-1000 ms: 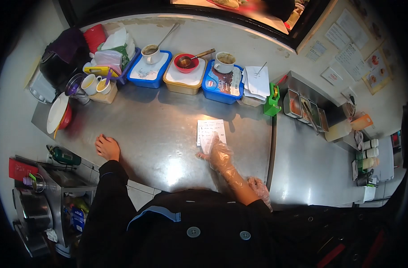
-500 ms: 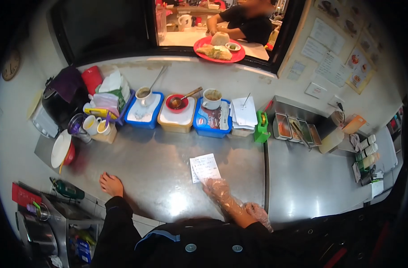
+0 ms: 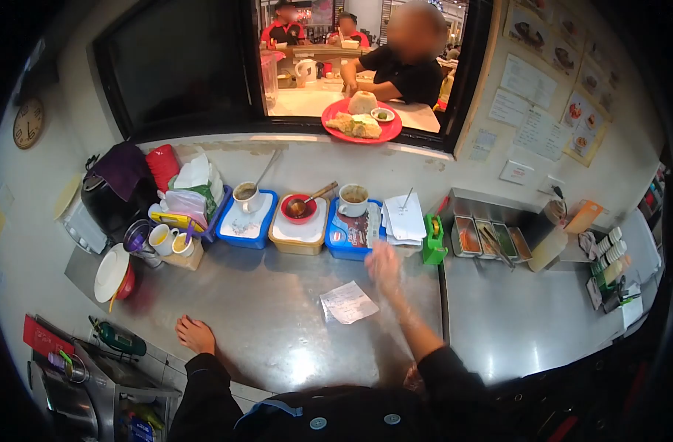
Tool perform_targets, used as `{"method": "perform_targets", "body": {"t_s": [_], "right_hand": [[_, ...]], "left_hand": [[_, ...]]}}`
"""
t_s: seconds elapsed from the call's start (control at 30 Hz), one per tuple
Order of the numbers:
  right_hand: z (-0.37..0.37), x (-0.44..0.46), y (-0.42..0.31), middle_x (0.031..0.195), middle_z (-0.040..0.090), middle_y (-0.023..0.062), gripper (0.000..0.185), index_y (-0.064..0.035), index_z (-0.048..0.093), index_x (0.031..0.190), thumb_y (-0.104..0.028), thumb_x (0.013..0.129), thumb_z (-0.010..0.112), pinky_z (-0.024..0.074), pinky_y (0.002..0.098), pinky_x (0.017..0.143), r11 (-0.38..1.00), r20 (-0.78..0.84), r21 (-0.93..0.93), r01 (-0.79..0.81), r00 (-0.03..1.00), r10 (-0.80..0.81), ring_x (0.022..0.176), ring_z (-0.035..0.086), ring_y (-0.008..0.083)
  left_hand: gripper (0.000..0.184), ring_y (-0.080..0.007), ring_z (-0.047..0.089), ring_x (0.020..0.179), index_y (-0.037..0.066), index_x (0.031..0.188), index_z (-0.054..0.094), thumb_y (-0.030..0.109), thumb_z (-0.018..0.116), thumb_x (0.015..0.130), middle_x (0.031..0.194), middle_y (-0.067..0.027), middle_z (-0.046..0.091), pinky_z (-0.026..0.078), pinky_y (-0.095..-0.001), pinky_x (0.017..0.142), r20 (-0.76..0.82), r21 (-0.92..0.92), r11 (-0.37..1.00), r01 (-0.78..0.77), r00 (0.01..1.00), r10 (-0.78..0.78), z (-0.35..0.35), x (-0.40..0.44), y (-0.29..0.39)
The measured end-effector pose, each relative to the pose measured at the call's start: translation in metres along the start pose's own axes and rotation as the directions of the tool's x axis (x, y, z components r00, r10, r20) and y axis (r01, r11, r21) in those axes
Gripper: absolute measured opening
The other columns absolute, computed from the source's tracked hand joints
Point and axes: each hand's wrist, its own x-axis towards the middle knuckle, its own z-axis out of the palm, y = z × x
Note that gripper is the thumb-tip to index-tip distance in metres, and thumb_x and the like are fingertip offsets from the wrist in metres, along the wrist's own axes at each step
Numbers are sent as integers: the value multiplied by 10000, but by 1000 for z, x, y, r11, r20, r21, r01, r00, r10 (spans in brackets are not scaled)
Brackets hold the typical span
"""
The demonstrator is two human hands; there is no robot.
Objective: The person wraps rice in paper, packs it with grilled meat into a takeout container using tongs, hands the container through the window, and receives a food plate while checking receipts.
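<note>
My left hand (image 3: 196, 334) lies flat and bare on the steel counter, holding nothing. My right hand (image 3: 383, 267), in a clear plastic glove, is raised over the counter in front of a blue-rimmed tub (image 3: 356, 234). Motion smears its fingers, so their grip cannot be made out. Handwritten order slips (image 3: 349, 303) lie on the steel just left of my right forearm. Beyond that hand, more white slips (image 3: 405, 219) are stacked with a thin metal spike standing up through them. A green tape dispenser (image 3: 434, 241) stands to their right.
A red plate (image 3: 362, 131) of food sits on the window ledge, with people beyond. Mugs (image 3: 353, 200) and a red bowl (image 3: 298, 209) top the tubs. Topping trays (image 3: 491, 237) stand right. Part of another gloved hand (image 3: 414, 377) shows below my right arm.
My right hand has left the slips and moved forward toward the tubs and dispenser. The slips now lie turned on the counter. My left hand stays on the counter; the view has tilted up.
</note>
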Motion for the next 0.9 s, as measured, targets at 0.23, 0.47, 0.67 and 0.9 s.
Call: {"method": "perform_targets", "body": {"t_s": [0.23,0.47,0.67,0.9], "right_hand": [[39,192,-118,1011,597,184,500,-59,416,1251,-401,906,534,551,406,687,828,82,555,-82,996,43,877,628,299],[56,229,-137,1020,602,160,295,-39,478,1103,-262,913,511,559,435,677,885,-17,464,33,999,-28,856,633,296],[63,253,-133,1056,606,120,306,-23,511,1124,-237,907,532,562,366,658,917,130,378,129,973,-190,813,633,222],[50,262,-90,1080,595,107,314,-19,501,1145,-180,879,550,555,359,690,929,-1,258,267,961,-276,911,611,204]], "left_hand": [[353,-320,391,1227,83,1197,478,182,478,858,1287,-131,453,309,-507,990,55,1,999,42,998,-42,-3,-1,2],[352,-320,375,1240,81,1199,474,175,475,859,1294,-134,447,297,-502,1003,68,-2,999,32,997,-32,-3,-1,1],[362,-323,367,1249,80,1209,466,174,475,859,1299,-135,444,288,-506,1013,78,-9,999,35,996,-34,-6,0,3],[354,-325,365,1256,89,1199,470,177,475,856,1302,-126,444,292,-510,1009,75,16,999,50,996,-51,-4,-1,-1]]}}
